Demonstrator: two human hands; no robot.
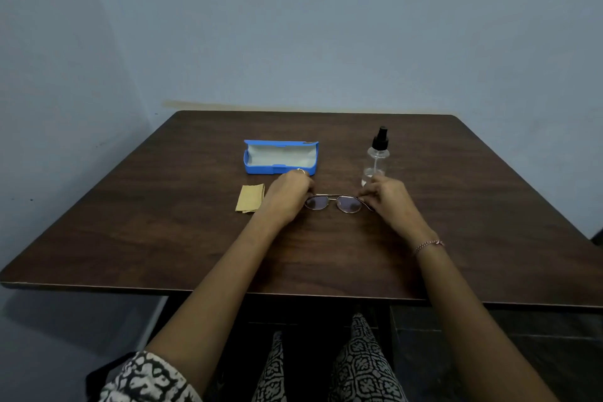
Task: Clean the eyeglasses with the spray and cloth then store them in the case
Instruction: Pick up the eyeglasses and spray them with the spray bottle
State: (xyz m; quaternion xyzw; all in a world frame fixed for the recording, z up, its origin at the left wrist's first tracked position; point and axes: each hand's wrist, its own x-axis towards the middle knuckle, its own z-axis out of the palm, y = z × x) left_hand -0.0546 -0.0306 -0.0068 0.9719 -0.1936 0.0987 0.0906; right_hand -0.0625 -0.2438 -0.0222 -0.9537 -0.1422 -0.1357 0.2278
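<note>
The thin metal-framed eyeglasses [334,203] lie flat mid-table, long axis left-right — left hand [288,194] and right hand [388,196] each pinch one end, equally near.

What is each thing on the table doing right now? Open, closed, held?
case: open, empty, on the table.
spray bottle: upright, cap on, untouched.
cloth: lying flat, untouched.
eyeglasses: held at both ends.
left hand: gripping the glasses' left end.
right hand: gripping the right end.
</note>
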